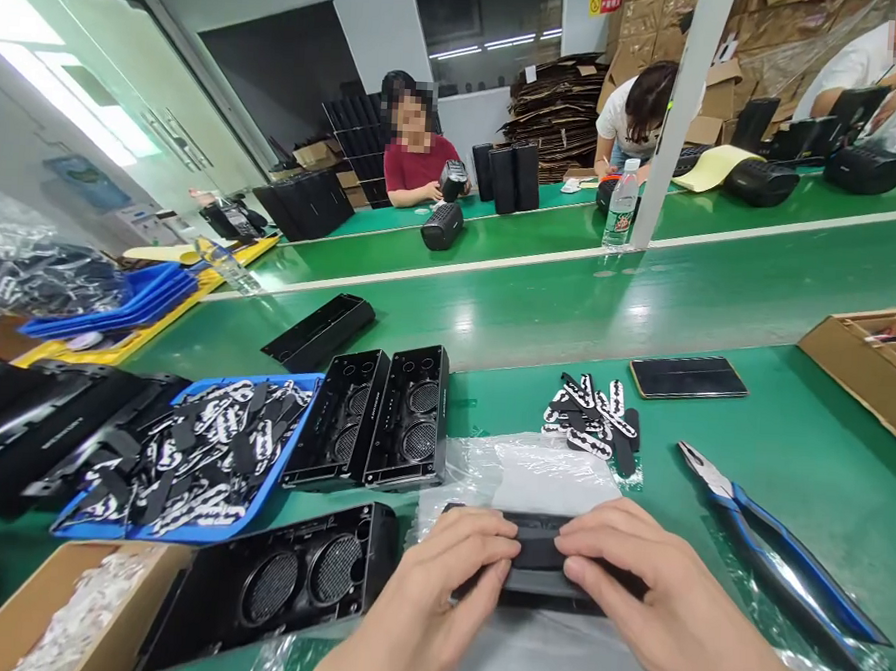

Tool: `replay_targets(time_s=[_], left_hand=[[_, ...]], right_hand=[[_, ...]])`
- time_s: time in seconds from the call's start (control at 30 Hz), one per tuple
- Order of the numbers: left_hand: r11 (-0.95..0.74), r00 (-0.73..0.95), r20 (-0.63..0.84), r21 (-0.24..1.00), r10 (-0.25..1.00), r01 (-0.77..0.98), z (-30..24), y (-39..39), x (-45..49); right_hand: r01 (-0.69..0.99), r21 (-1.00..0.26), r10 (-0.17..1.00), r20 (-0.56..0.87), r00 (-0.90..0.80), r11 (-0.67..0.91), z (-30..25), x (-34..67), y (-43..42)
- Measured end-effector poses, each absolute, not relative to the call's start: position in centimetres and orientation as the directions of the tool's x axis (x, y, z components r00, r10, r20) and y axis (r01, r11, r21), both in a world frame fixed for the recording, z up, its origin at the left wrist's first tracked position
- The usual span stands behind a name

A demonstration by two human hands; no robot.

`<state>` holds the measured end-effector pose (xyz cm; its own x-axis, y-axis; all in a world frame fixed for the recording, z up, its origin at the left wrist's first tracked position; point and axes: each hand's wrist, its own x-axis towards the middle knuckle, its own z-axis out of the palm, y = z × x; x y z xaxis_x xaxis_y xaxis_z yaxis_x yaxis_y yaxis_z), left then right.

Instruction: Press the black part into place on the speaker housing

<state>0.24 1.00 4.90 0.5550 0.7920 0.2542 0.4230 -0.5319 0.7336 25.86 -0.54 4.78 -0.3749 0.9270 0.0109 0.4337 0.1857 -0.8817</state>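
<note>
— What have you got under your hands right now?

— Your left hand (434, 595) and right hand (651, 607) both press down on a flat black panel (537, 566), fingers curled over its top so the fingertips nearly meet in the middle. It is long, dark and matte, with a ribbed or slotted face, and most of it is hidden beneath your fingers.

— And where does it lie?

— At the near edge of the green surface (787, 463), on a crinkled clear plastic bag (523, 475), right in front of you.

— What sits around it?

— Just to the left, a black speaker housing (285, 582) lies on its side, two round grilles showing. Beyond that stand two more housings (373, 417), upright and touching each other. A blue tray (186, 457) of black-and-white strips is on the left, with a small pile of the same strips (594, 418) just past the bag. To the right lie blue-handled pliers (768, 538), and farther off a phone (687, 377).
</note>
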Motion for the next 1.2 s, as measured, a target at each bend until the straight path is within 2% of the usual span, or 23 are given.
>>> replay_targets(time_s=[0.17,0.4,0.5,0.7,0.9,1.07,1.2], left_hand=[[-0.629,0.636,0.283,0.657,0.717,0.417,5.7,1.0,0.0],[-0.746,0.731,0.310,0.537,0.608,0.394,5.2,1.2,-0.9],[-0.767,0.737,0.331,0.514,0.590,0.384,5.4,1.3,-0.9],[-0.777,0.763,0.278,0.464,0.584,0.426,5.6,1.4,-0.8],[-0.845,0.807,0.286,0.322,0.517,0.427,5.3,1.0,-0.7],[-0.911,0.903,0.156,0.177,0.400,0.373,6.3,1.1,-0.6],[-0.905,0.909,0.075,0.156,0.410,0.396,5.9,0.8,-1.0]], right_hand=[[0.422,-0.888,0.930,0.016,-0.367,0.182,4.8,25.9,-0.6],[0.414,-0.860,0.900,0.110,-0.421,0.299,4.9,26.3,-1.2],[0.415,-0.841,0.889,0.153,-0.431,0.346,4.8,26.4,-1.2],[0.383,-0.820,0.862,0.239,-0.447,0.425,4.6,26.3,-0.9],[0.416,-0.746,0.823,0.308,-0.477,0.520,4.9,26.2,-1.1],[0.435,-0.703,0.815,0.382,-0.437,0.563,4.4,26.1,-1.4],[0.420,-0.699,0.808,0.419,-0.415,0.578,4.3,25.8,-1.3]])
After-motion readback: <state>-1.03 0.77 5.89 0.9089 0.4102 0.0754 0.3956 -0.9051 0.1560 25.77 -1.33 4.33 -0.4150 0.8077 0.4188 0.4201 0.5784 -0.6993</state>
